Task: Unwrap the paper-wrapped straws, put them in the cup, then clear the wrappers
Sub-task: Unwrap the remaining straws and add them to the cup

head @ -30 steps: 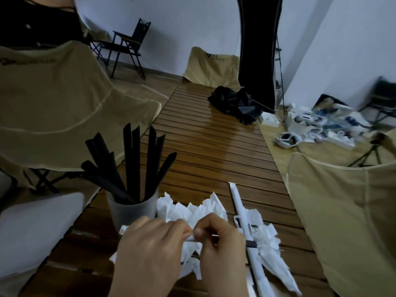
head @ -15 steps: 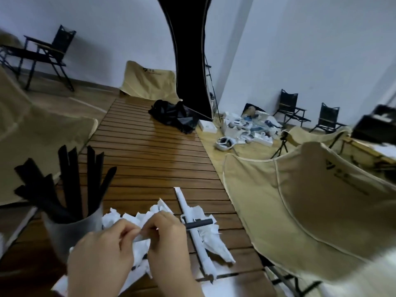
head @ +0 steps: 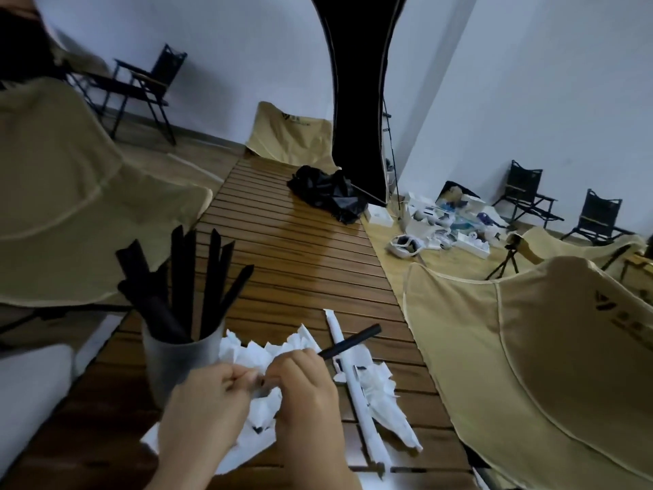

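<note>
Slatted table (head: 300, 277); both hands (head: 254, 401) pinching black straw (head: 349, 343), wrapper (head: 263, 390) seemingly half-off.

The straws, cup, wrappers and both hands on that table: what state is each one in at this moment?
Cup: upright, holding several black straws.
Black straw: bare end sticking out, gripped by the right hand.
Left hand: pinching white paper at the straw's near end.
Loose wrappers: crumpled in a pile on the table.
Wrapped straw: still in paper, lying flat.
</note>
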`<state>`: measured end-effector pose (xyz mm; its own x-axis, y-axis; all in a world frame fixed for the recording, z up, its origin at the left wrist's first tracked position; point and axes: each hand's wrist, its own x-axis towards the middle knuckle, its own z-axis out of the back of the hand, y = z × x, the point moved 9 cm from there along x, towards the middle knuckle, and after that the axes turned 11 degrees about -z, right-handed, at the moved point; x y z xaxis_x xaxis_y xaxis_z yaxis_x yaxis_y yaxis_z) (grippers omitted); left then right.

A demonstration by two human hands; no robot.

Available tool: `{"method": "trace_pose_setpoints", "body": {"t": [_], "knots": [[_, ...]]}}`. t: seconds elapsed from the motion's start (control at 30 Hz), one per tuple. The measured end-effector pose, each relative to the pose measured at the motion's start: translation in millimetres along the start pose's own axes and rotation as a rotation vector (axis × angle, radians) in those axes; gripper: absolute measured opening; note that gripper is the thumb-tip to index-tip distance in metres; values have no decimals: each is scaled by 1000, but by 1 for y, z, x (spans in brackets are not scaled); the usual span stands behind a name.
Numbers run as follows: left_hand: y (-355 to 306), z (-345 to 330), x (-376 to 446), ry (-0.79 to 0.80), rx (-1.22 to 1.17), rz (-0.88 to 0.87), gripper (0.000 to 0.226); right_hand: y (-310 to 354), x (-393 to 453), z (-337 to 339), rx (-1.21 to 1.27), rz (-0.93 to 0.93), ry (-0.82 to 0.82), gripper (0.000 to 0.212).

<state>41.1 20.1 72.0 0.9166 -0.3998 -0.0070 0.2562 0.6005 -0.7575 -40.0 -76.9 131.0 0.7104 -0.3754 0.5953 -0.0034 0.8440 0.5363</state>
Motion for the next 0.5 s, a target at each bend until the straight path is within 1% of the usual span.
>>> {"method": "trace_pose_setpoints", "body": {"t": [0.03,0.1,0.17,0.23,0.33,0.37,0.43,0.5], "knots": [[2,3,-1,-26,-35,28,19,1,0,1,5,21,-6,22],[1,9,-4,-70,-75,28,20,1,0,2,-21,67,-18,21],[2,10,-8,-90,-176,36,19,4,-2,3,-72,109,-19,19],[3,7,-9,-81,-290,44,18,5,-4,2,-94,115,-2,18],[5,2,-13,-19,-435,64,9,-3,-3,-5,-125,77,58,18],[6,2,-14,-3,-437,60,13,-6,-3,-8,-136,62,85,20],[7,3,-16,2,-362,24,19,-11,-3,-15,-141,46,139,26],[8,9,-15,-34,-288,-23,16,-14,-4,-23,-145,56,193,23]]}}
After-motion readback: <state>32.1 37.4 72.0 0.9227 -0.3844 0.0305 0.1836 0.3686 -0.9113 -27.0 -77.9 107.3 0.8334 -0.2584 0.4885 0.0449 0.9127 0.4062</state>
